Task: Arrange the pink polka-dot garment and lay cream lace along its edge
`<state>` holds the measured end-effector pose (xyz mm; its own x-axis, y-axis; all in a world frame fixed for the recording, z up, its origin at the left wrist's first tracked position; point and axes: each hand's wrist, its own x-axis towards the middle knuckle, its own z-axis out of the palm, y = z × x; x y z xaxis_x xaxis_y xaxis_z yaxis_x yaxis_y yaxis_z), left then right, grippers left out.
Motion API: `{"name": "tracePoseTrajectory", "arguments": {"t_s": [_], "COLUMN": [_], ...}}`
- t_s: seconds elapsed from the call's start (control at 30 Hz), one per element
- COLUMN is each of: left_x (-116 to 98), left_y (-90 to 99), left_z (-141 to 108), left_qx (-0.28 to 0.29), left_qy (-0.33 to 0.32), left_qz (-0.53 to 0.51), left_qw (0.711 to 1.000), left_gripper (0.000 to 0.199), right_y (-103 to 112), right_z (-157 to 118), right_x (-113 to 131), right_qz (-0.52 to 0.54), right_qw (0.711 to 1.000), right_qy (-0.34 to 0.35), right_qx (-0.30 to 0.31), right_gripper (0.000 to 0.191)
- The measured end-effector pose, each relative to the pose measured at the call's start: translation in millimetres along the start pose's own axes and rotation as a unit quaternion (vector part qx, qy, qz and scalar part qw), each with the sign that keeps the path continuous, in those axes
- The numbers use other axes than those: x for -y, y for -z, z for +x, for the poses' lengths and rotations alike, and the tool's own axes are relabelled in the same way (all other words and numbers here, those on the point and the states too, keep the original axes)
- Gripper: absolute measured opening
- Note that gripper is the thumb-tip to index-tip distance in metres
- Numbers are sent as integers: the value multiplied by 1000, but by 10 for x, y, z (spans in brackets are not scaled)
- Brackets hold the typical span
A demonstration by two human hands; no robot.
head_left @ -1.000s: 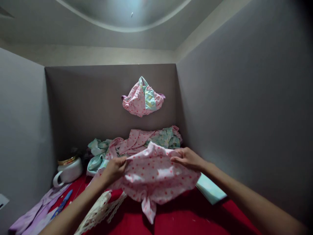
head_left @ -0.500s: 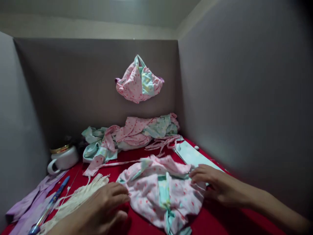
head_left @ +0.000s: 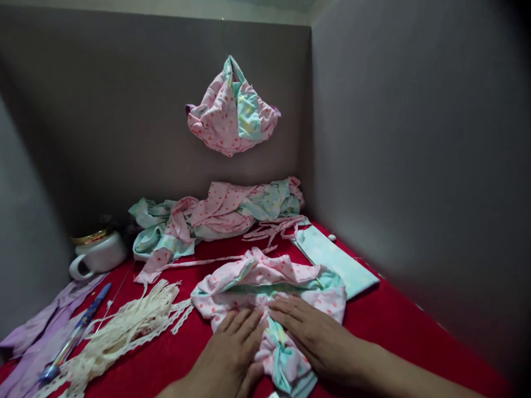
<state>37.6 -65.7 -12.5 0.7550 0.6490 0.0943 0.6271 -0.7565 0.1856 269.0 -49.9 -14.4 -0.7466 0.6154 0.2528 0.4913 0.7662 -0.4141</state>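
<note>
In the head view a piece of sewn pink cloth (head_left: pixel 265 271) with red dots and mint-green panels lies spread in front of me. Its top edge gapes a little and shows a green lining. My left hand (head_left: pixel 236 342) rests palm down on its lower left part, fingers stretched out. On the other side of the green middle strip, my right hand (head_left: pixel 309 334) also lies flat on the cloth. Both palms are hidden. A similar pink and green sewn piece (head_left: pixel 228 116) hangs by a loop against the grey back panel.
Crumpled pink and green fabric (head_left: pixel 228 213) lies along the back. A folded mint cloth (head_left: pixel 338 262) is at the right. To the left are cream lace trim (head_left: pixel 124 329), a pen (head_left: pixel 77 331), purple fabric (head_left: pixel 50 318) and a white mug (head_left: pixel 102 254). Grey panels enclose the red surface.
My hands have moved inward from the cloth's sides onto its middle and now lie flat there. The cloth's upper edge looks flatter and wider. The view has tilted down slightly.
</note>
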Motion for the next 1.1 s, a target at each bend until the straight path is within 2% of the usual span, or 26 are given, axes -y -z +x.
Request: {"name": "tracePoseTrajectory", "arguments": {"t_s": [0.03, 0.07, 0.1, 0.13, 0.2, 0.27, 0.3, 0.33, 0.4, 0.43, 0.47, 0.53, 0.6, 0.67, 0.73, 0.77, 0.83, 0.87, 0.9, 0.97, 1.03, 1.1], "left_x": [7, 20, 38, 58, 103, 154, 178, 197, 208, 199, 184, 153, 147, 170, 200, 211, 223, 226, 230, 247, 281, 323], "left_y": [-38, -45, -16, 44, 235, 440, 515, 558, 534, 471, 385, 194, 57, 36, 132, 208, 352, 395, 402, 293, 56, -206], "left_z": [-29, -62, -93, -115, -120, -57, -5, 56, 173, 215, 241, 241, 193, 145, 135, 151, 223, 272, 323, 407, 440, 424], "left_qx": [28, 28, 4, -42, -161, -277, -322, -343, -335, -303, -258, -149, -79, -90, -167, -214, -289, -302, -297, -241, -167, -150], "left_qy": [-2, -10, -26, -44, -56, -9, 33, 76, 118, 110, 87, 40, 17, 2, -30, -39, -16, 9, 32, 47, 12, -33], "left_qz": [-13, -30, -54, -81, -120, -95, -56, -14, 38, 40, 28, -13, -55, -93, -126, -130, -100, -64, -18, 76, 148, 203], "left_qw": [1000, 999, 998, 995, 978, 956, 944, 936, 934, 946, 962, 988, 995, 992, 977, 967, 952, 951, 954, 966, 975, 967], "left_gripper": [54, 51, 44, 37, 30, 27, 26, 26, 31, 34, 33, 26, 16, 17, 21, 20, 19, 21, 25, 36, 48, 50], "right_y": [-47, -48, -2, 81, 310, 519, 580, 598, 510, 419, 313, 121, 38, 104, 278, 380, 552, 603, 624, 583, 478, 377], "right_z": [-37, -65, -76, -67, 21, 173, 256, 331, 428, 441, 432, 362, 277, 245, 313, 389, 608, 736, 862, 1072, 1185, 1199], "right_x": [-4, -10, -19, -31, -64, -110, -136, -161, -201, -211, -214, -202, -176, -157, -172, -200, -300, -368, -441, -571, -648, -667], "right_qz": [-4, -3, 1, 6, 4, -18, -32, -39, -32, -20, -7, 18, 56, 93, 102, 89, 39, -4, -27, -47, -44, -32], "right_qw": [1000, 1000, 1000, 999, 988, 963, 949, 941, 939, 949, 964, 992, 998, 995, 994, 993, 982, 972, 965, 958, 960, 967], "right_qy": [2, 6, 20, 39, 54, -8, -60, -115, -186, -192, -172, -82, -13, -2, -24, -53, -149, -213, -246, -278, -275, -248], "right_qx": [19, 21, 5, -28, -144, -269, -308, -317, -286, -248, -203, -89, 3, 25, -19, -52, -108, -102, -90, -46, 6, 43], "right_gripper": [45, 43, 39, 34, 26, 22, 25, 31, 36, 30, 22, 13, 13, 16, 19, 22, 27, 28, 28, 21, 19, 20]}}
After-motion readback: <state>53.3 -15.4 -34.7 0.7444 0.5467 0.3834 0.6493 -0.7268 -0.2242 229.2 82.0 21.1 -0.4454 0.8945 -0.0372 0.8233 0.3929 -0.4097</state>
